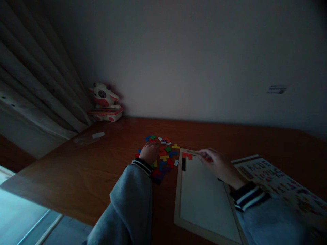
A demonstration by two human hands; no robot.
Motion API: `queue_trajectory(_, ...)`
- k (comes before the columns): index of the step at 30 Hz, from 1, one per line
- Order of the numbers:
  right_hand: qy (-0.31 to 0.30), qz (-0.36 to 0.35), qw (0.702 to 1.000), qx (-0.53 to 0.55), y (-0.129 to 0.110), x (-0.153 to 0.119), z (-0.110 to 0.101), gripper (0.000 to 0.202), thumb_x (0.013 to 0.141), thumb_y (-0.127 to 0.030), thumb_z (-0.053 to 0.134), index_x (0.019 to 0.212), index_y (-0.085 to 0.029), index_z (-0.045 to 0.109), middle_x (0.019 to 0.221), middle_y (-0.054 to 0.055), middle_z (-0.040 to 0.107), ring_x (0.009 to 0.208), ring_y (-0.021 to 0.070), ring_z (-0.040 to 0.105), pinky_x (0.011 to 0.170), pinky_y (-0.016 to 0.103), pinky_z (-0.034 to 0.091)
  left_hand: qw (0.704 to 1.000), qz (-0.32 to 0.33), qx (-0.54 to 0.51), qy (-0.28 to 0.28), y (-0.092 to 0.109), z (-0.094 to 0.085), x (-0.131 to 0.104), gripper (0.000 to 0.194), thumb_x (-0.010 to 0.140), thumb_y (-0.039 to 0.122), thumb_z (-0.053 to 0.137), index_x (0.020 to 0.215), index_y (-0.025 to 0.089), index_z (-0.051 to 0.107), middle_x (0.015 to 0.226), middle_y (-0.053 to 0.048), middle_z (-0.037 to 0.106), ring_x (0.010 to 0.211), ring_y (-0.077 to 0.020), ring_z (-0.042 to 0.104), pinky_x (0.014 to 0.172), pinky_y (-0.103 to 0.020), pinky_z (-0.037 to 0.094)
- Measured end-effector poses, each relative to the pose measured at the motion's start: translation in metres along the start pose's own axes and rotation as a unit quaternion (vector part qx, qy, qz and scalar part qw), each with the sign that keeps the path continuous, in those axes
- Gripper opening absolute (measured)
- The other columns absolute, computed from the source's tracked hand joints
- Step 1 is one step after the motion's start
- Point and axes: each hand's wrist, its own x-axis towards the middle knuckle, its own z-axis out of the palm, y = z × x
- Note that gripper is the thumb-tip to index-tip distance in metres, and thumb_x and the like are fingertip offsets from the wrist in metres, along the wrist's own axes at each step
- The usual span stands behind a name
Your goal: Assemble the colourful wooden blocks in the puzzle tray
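My left hand (150, 151) lies over a loose pile of coloured block-puzzle pieces (165, 158), its fingers stretched down among them. Several colours show in the pile, and the part under the hand is hidden. Over the top edge of a shallow pale puzzle tray (177, 200), my right hand (213, 161) is closed in a pinch. What is between its fingertips is too small and dark to make out. In the tray's top left corner sit a red piece (187, 155) and, below it, a black piece (183, 164).
A printed sheet with small coloured figures (278, 178) lies right of the tray. At the back left stands a white and red cow-shaped toy (104, 102), near a curtain (38, 75). A white slip (98, 135) rests on the wooden table (102, 163). A wall bounds the table's far edge.
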Motion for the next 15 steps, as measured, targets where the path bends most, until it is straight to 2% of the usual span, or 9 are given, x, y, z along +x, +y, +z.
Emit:
queue_trajectory(3, -0.039, -0.022, 0.999, -0.029, -0.031, 0.030, 0.028, 0.019, 0.091, -0.028, 0.055, 0.105, -0.022, 0.066, 0.107, 0.008, 0.072, 0.094, 0.0206, 0.069, 0.081, 0.033, 0.053, 1.000, -0.003, -0.005, -0.007, 0.001, -0.002, -0.001, 0.024, 0.091, 0.013, 0.049, 0.093, 0.017, 0.073, 0.107, -0.010, 0.071, 0.105, -0.0217, 0.065, 0.103, -0.036, 0.046)
queue_trajectory(8, -0.044, -0.036, 0.997, -0.049, -0.066, 0.066, 0.074, 0.015, 0.087, -0.023, 0.063, 0.100, -0.020, 0.068, 0.104, 0.009, 0.074, 0.101, 0.0246, 0.068, 0.089, 0.036, 0.050, 1.000, -0.011, -0.015, -0.024, -0.001, -0.007, -0.003, 0.023, 0.092, 0.017, 0.051, 0.091, 0.021, 0.073, 0.108, -0.007, 0.072, 0.104, -0.0194, 0.066, 0.100, -0.031, 0.048)
queue_trajectory(11, -0.042, -0.035, 0.997, -0.052, -0.075, 0.076, 0.089, 0.019, 0.086, -0.023, 0.064, 0.105, -0.020, 0.068, 0.110, 0.011, 0.073, 0.105, 0.0268, 0.068, 0.089, 0.038, 0.050, 0.999, -0.023, -0.020, -0.033, -0.002, -0.010, -0.004, 0.024, 0.093, 0.020, 0.050, 0.090, 0.023, 0.073, 0.106, -0.006, 0.072, 0.100, -0.0202, 0.067, 0.094, -0.031, 0.052)
queue_trajectory(15, -0.037, -0.031, 0.997, -0.053, -0.081, 0.081, 0.096, 0.022, 0.084, -0.024, 0.067, 0.105, -0.019, 0.069, 0.110, 0.013, 0.073, 0.104, 0.0314, 0.068, 0.090, 0.043, 0.049, 0.998, -0.042, -0.025, -0.038, -0.002, -0.012, -0.005, 0.026, 0.093, 0.020, 0.049, 0.089, 0.023, 0.074, 0.104, -0.007, 0.073, 0.099, -0.0217, 0.068, 0.092, -0.032, 0.052)
